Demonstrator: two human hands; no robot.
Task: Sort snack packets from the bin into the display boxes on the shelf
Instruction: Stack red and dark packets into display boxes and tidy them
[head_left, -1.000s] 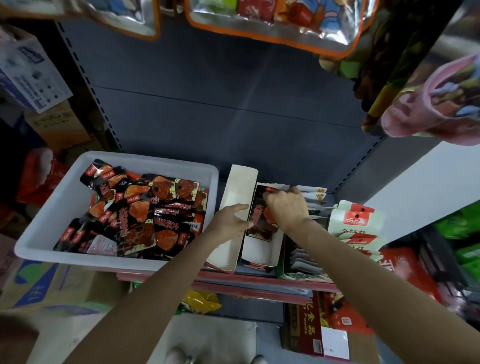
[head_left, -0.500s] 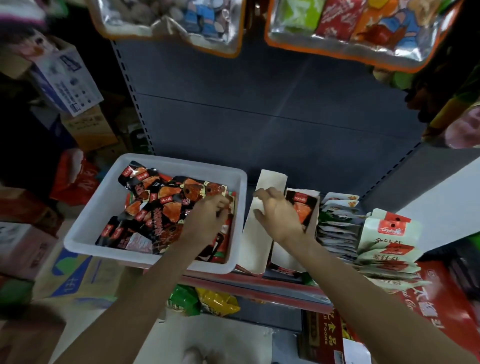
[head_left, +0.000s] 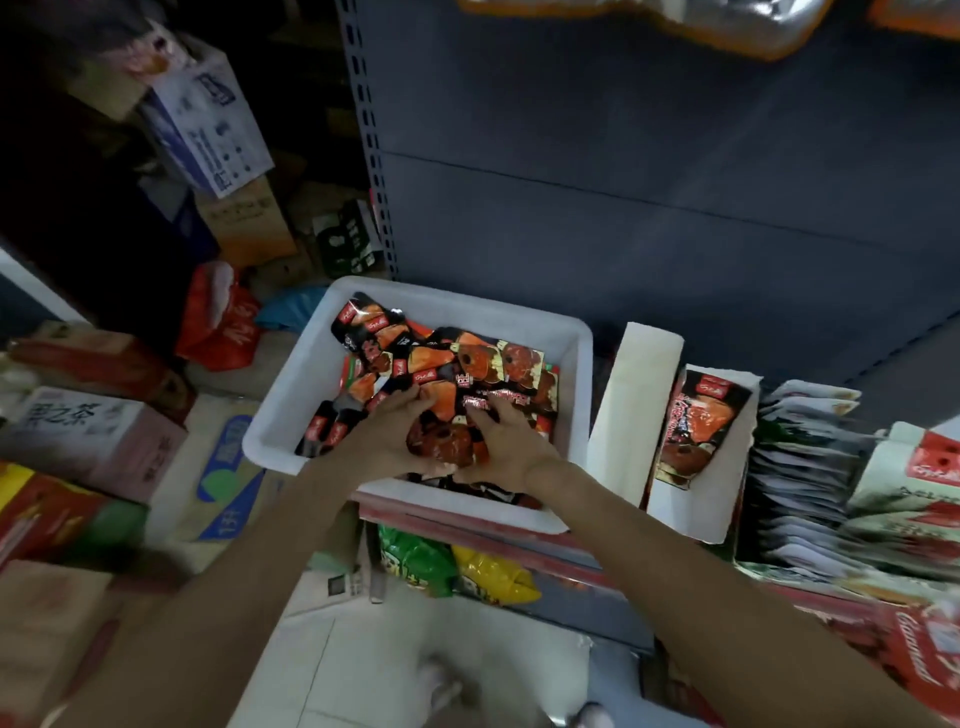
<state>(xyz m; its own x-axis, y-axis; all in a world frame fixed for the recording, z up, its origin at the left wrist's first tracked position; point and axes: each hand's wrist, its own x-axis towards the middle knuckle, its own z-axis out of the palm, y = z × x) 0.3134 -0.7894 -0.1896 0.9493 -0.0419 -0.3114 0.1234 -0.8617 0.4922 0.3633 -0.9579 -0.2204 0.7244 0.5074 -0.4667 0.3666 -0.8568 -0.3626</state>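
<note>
A white bin (head_left: 577, 358) on the shelf holds several black and orange snack packets (head_left: 488, 364). Both of my hands are inside it at its near side. My left hand (head_left: 382, 439) and my right hand (head_left: 509, 447) grip one snack packet (head_left: 444, 441) between them, thumbs under its near edge and fingers over the pile behind. To the right stands a white display box (head_left: 696, 514) with one such packet (head_left: 696, 421) lying in it. A white cardboard flap (head_left: 636, 400) rises between the bin and the box.
Further right are rows of white and green packets (head_left: 800, 467) and red-and-white boxes (head_left: 930, 467). Cartons (head_left: 93, 441) and a red bag (head_left: 221, 322) crowd the floor on the left. Green and yellow bags (head_left: 452, 571) sit on the lower shelf.
My right hand left the display box and moved left into the bin beside my left hand. A packet now lies in the box. The view swung left and down.
</note>
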